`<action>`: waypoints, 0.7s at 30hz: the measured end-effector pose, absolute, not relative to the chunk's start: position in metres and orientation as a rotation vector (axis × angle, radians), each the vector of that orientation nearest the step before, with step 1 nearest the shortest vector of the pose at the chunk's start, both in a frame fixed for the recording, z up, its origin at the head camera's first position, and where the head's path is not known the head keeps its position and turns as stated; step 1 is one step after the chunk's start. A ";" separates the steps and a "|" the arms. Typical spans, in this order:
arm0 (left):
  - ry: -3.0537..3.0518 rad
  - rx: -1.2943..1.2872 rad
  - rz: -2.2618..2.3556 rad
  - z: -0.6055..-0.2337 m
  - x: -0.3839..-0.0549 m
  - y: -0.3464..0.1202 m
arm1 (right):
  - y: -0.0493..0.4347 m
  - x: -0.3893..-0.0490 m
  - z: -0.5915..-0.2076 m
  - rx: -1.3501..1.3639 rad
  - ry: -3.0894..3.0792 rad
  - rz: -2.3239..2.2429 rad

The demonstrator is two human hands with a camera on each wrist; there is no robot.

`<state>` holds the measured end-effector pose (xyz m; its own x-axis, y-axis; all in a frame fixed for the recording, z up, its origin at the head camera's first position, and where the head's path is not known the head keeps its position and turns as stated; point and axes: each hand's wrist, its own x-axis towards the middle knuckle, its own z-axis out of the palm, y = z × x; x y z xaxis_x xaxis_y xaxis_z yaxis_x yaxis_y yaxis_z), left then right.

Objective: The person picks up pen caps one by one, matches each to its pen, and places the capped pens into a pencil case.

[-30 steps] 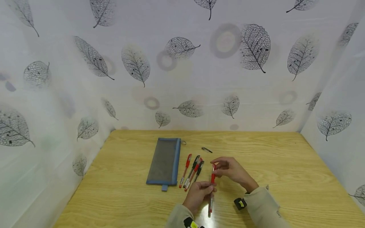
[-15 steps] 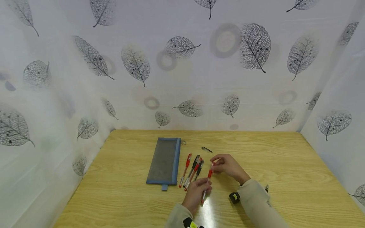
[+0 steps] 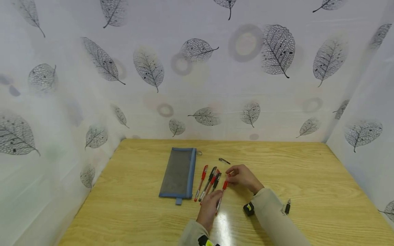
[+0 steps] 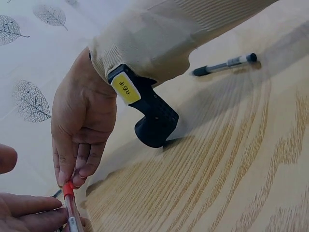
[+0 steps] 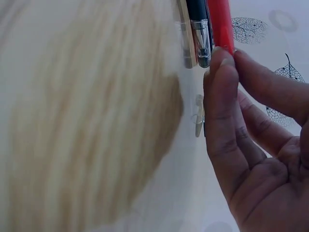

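In the head view my right hand (image 3: 244, 177) pinches a red gel pen (image 3: 225, 185) near its capped end, thumb against fingertips. The right wrist view shows this pinch on the red cap (image 5: 221, 21). My left hand (image 3: 208, 208) is beside the pen's lower part. In the left wrist view its fingers (image 4: 34, 205) lie fairly straight against or just behind the pen's clear barrel (image 4: 71, 215), and the thumb (image 4: 7, 159) stands apart. Whether those fingers bear on the pen is hard to tell. Several red and black pens (image 3: 203, 173) lie just left of it.
A grey mesh pouch (image 3: 178, 174) with blue edging lies flat left of the pens. Behind them is a small dark pen-like piece (image 3: 224, 161). Another black pen (image 4: 224, 64) rests on the table (image 3: 323, 191) by the right sleeve. A leaf-printed curtain (image 3: 197, 85) surrounds the table.
Both hands have shifted the red pen left and away from the body, closer to the other pens. The left thumb and fingers have loosened from its barrel; the right hand still pinches the capped end.
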<state>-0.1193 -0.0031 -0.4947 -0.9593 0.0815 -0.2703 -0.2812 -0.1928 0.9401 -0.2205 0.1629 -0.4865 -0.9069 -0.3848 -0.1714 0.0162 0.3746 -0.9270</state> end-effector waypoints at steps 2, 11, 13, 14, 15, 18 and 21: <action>1.829 -0.222 2.252 -0.495 -0.118 -0.003 | 0.162 -0.222 -0.487 -0.321 2.286 -1.535; 1.944 -0.242 2.187 -0.491 -0.117 -0.003 | 0.159 -0.224 -0.488 -0.323 2.279 -1.536; 1.948 -0.250 2.183 -0.489 -0.116 -0.003 | 0.158 -0.223 -0.488 -0.321 2.273 -1.545; 1.950 -0.252 2.182 -0.488 -0.116 -0.003 | 0.158 -0.223 -0.488 -0.324 2.273 -1.545; 1.951 -0.248 2.183 -0.488 -0.115 -0.003 | 0.157 -0.223 -0.488 -0.324 2.273 -1.546; 1.950 -0.234 2.197 -0.486 -0.114 -0.004 | 0.156 -0.222 -0.488 -0.323 2.267 -1.546; 1.975 -0.205 2.208 -0.486 -0.113 -0.004 | 0.155 -0.221 -0.488 -0.321 2.267 -1.537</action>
